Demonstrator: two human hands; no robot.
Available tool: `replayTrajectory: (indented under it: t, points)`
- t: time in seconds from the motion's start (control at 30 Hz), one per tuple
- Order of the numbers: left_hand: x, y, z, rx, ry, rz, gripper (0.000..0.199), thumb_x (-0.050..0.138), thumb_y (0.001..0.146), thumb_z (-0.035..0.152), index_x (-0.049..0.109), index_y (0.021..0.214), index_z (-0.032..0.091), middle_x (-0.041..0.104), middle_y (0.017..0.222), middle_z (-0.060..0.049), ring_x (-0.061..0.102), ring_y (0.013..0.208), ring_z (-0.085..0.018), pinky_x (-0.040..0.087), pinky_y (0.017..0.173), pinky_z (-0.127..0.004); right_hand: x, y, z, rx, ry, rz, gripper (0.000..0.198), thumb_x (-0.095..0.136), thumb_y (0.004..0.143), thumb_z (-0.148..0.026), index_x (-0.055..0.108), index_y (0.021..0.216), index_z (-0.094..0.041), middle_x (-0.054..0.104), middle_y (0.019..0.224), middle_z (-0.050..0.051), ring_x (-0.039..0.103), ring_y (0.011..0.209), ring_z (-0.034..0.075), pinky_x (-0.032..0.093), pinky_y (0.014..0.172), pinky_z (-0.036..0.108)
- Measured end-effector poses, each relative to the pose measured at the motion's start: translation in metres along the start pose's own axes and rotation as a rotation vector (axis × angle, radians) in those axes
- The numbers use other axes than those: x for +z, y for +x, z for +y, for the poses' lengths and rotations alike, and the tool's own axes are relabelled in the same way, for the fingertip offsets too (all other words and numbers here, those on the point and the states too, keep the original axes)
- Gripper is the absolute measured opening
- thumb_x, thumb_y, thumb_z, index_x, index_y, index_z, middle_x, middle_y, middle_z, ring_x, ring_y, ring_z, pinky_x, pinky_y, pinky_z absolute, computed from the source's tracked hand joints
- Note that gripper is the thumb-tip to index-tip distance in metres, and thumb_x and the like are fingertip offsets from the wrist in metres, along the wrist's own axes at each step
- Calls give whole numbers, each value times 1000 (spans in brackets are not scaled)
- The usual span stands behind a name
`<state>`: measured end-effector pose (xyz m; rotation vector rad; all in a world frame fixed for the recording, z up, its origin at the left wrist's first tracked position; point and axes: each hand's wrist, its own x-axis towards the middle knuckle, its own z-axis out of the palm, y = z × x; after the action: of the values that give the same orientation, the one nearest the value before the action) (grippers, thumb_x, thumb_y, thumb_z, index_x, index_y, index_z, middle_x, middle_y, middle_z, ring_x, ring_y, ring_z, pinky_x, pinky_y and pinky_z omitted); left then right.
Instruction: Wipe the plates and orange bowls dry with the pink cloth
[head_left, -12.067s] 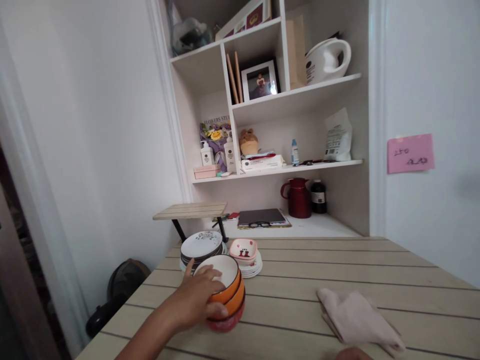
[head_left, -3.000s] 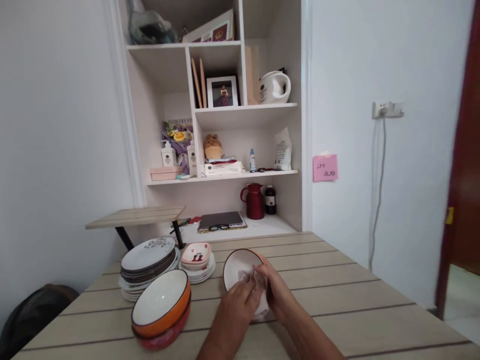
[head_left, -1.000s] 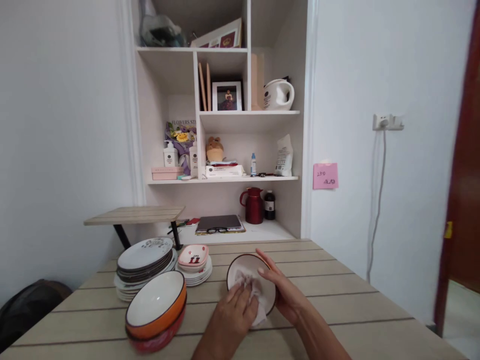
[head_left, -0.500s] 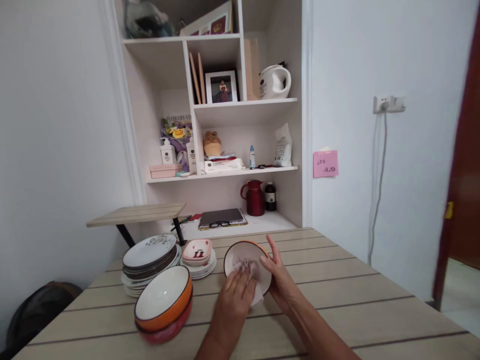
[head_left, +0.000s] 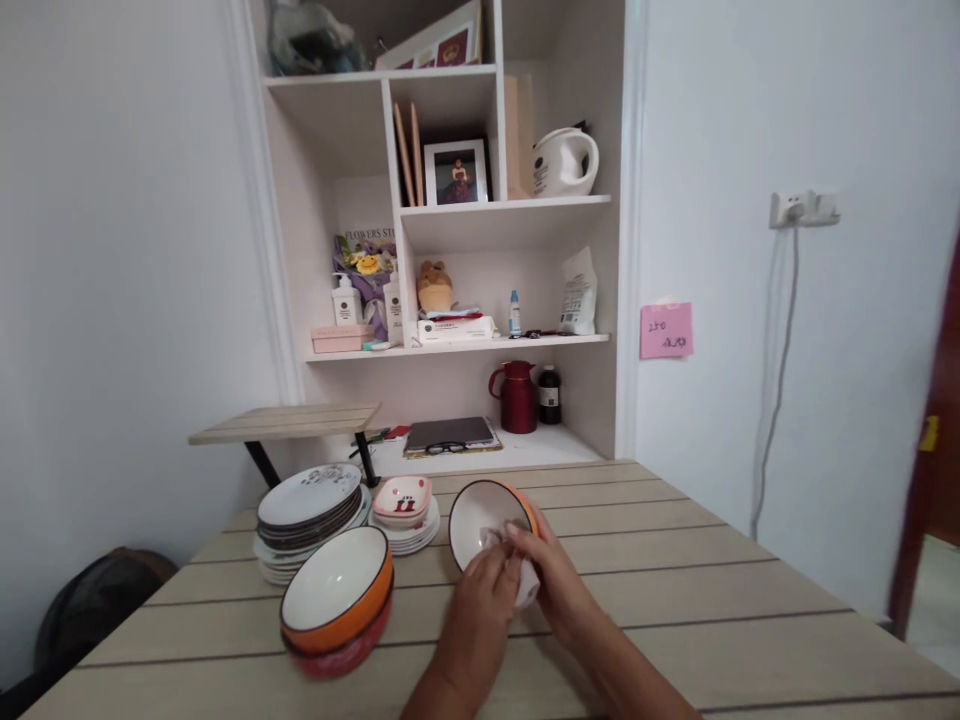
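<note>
Over a slatted table [head_left: 712,595], right fingers [head_left: 528,545] gripping a glossy round bowl [head_left: 472,515], left fingers [head_left: 491,566] clutching crumpled cloth [head_left: 529,584]

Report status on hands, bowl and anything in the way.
Right hand holding orange bowl, tilted. Left hand on cloth at bowl's rim. Stacked bowls left, apart, not blocking.

There are two hands [head_left: 484,605], one cloth [head_left: 528,584], two orange bowls [head_left: 474,520], one red bowl [head_left: 345,655], one red jug [head_left: 518,400], one pink note [head_left: 666,331].

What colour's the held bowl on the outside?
The bowl is orange outside, seen best in the head view.
</note>
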<state>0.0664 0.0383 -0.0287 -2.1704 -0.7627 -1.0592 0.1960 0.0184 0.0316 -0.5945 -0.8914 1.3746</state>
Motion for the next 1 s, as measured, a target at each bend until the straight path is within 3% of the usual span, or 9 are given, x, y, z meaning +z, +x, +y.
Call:
replayTrajectory:
  t: [0.17,0.33,0.6,0.73,0.83,1.0]
  points:
    - [-2,6,7,77,-18,-125,39,43,96,12,53,132,22,66,126,-5,63,114,-18,50,102,-38,-20,3,-27,73,-110,15,60,77,68,-38,61,125,-28,74,105,3,67,94,25,48,86,36]
    - [-3,4,9,120,87,16,28,42,98,17,62,118,19,68,123,-7,63,115,-18,42,110,-41,-32,0,-41,186,-122,-116,69,78,70,-39,54,134,-29,73,113,6,66,102,27,45,93,40]
    - [-5,1,0,99,130,73,30,42,98,17,63,120,18,69,122,-8,62,117,-21,54,98,-38,-13,1,-20,59,67,-67,105,86,61,-36,28,148,-40,75,106,5,70,93,27,44,93,45]
    - [-4,-2,0,-70,95,112,36,35,96,11,58,124,13,72,113,-12,67,107,-21,59,89,-34,-1,-1,1,16,95,-101,110,88,55,-29,29,148,-40,73,109,2,68,100,26,42,98,43]
    - [-3,-4,2,-109,56,110,39,34,95,9,55,127,11,72,110,-13,69,102,-21,60,85,-34,4,-3,11,22,105,-105,94,83,63,-32,37,144,-38,71,110,2,66,100,24,44,95,39]
    - [-2,2,8,14,-17,-60,45,38,92,5,49,135,12,69,120,-12,66,109,-20,57,89,-32,-9,3,3,89,64,7,59,73,71,-38,57,127,-31,74,94,1,67,86,23,50,81,35]
